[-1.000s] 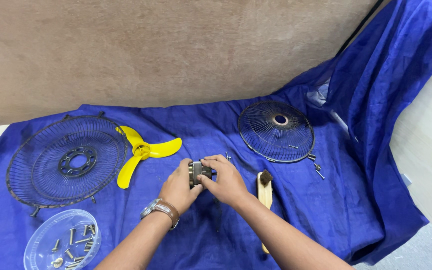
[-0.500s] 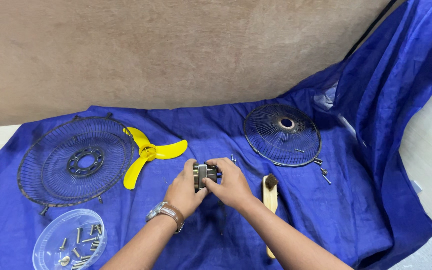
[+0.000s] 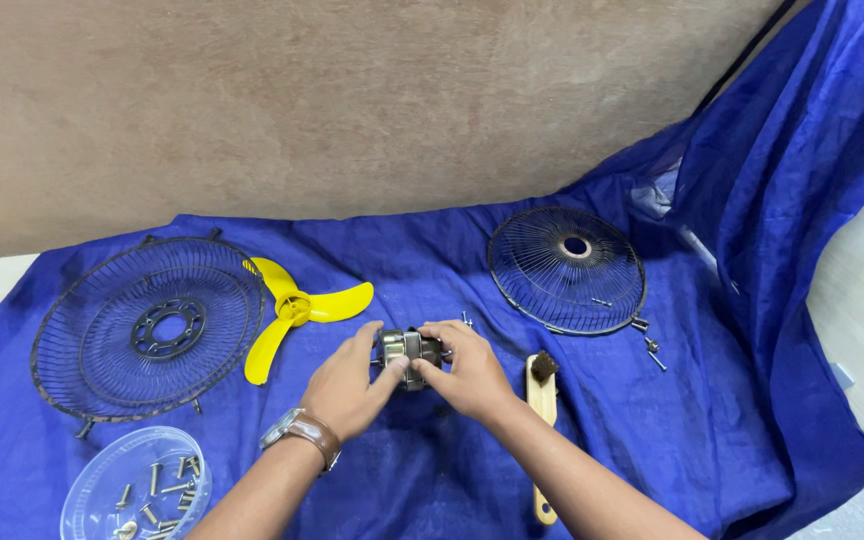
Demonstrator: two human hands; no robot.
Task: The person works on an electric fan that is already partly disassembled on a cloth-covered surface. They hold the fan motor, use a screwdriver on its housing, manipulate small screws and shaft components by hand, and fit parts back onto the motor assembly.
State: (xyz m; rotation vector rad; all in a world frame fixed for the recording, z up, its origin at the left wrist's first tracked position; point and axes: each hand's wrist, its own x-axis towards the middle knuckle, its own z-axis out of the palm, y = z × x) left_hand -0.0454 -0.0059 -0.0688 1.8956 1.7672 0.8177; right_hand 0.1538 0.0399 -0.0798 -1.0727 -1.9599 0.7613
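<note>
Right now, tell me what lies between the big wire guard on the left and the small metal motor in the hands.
In the head view, the yellow fan blade lies on the blue cloth between the large wire guard and the motor.

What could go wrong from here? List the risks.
1. Loose screws lie scattered on the wrinkled blue cloth; they may roll off or get lost.
2. The small metal fan motor sits between the fingertips of the left hand and right hand; it could slip.
</note>
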